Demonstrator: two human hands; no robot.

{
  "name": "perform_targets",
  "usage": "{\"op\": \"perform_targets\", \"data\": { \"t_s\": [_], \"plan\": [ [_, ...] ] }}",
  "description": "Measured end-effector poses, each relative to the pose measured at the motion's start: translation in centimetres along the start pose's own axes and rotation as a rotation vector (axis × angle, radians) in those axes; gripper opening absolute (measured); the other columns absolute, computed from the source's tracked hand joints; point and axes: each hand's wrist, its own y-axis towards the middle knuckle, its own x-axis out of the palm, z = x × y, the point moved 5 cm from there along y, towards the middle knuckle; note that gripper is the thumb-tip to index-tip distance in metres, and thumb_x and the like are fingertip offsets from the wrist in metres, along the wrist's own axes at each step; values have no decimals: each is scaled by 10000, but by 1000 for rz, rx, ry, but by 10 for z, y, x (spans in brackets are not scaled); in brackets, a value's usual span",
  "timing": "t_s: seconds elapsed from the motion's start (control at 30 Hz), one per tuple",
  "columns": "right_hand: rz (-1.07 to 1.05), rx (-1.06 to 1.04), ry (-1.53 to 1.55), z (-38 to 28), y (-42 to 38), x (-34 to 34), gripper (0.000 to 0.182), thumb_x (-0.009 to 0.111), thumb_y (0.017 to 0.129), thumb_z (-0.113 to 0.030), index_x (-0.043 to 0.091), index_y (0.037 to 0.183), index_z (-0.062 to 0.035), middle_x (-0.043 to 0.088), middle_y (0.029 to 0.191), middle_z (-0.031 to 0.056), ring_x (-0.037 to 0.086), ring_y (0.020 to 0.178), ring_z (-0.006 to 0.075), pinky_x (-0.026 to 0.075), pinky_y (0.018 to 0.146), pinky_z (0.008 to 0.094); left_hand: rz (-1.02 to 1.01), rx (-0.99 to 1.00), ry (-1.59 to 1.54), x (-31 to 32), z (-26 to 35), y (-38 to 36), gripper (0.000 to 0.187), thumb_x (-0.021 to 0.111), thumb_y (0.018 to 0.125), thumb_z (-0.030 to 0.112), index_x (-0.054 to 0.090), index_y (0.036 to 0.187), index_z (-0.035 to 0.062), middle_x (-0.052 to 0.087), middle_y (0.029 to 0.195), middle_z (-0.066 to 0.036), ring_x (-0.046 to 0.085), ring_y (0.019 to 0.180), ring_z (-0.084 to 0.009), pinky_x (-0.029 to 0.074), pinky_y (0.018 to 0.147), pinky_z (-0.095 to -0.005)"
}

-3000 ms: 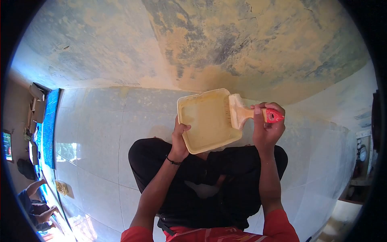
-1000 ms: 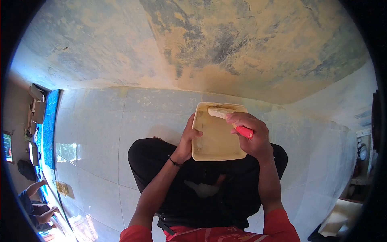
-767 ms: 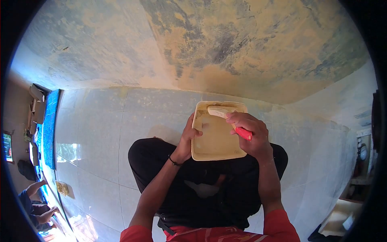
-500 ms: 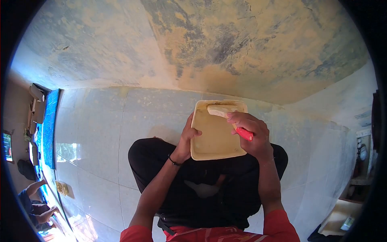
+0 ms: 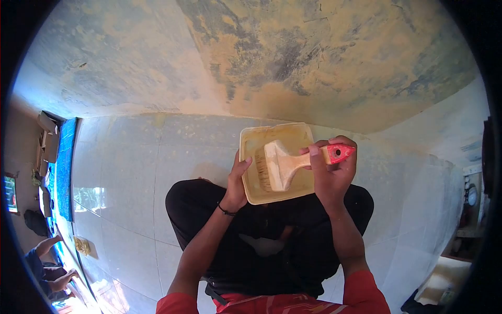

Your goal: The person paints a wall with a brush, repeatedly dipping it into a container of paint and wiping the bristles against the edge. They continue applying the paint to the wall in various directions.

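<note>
A wide paintbrush (image 5: 286, 164) with a red-tipped wooden handle lies flat over a cream plastic tub (image 5: 282, 198). My right hand (image 5: 333, 170) is closed around its handle at the tub's right side. The bristles point left, above the tub's inside, which is coated with pale yellow paint. On the tub's left edge, my left hand (image 5: 238, 180) grips the wall with its thumb over the rim. The tub is held tilted slightly above my crossed legs (image 5: 209, 204).
A wall (image 5: 293, 63) with patchy yellow and grey paint rises in front. Grey floor tiles (image 5: 125, 172) spread around me. At the left are a blue sheet (image 5: 66, 167), a small yellow item (image 5: 81, 245) and another person's legs (image 5: 49, 256). Shelving stands at the far right.
My right hand has turned the paintbrush from edge-on near the tub's far side to flat across its middle, bristles leftward. The tub has tilted and shifted slightly left.
</note>
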Motion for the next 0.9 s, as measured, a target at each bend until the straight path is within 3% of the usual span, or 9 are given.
{"op": "perform_targets", "data": {
  "t_s": [0.27, 0.5, 0.9],
  "plan": [
    [19, 190, 181, 10, -7, 14, 296, 562, 836, 15, 346, 1032, -35, 562, 874, 115, 637, 811, 206, 558, 634, 276, -53, 50, 29, 6, 2, -1, 568, 395, 928, 408, 238, 1353, 65, 400, 1282, -142, 448, 1168, -234, 409, 955, -370],
    [77, 303, 227, 19, -6, 14, 279, 555, 858, -49, 341, 1037, -58, 559, 877, 110, 644, 807, 211, 564, 576, 266, -69, 58, 98, 20, 11, -8, 672, 330, 907, 542, 304, 1325, 17, 464, 1251, -148, 504, 1127, -232, 440, 931, -357],
    [151, 367, 272, 28, -6, 13, 273, 568, 848, -98, 352, 1014, -74, 554, 849, 87, 652, 753, 222, 558, 499, 278, -87, 10, 123, 18, 8, -10, 701, 298, 899, 560, 282, 1339, 15, 449, 1271, -155, 499, 1136, -237, 439, 934, -361]
  ]
}}
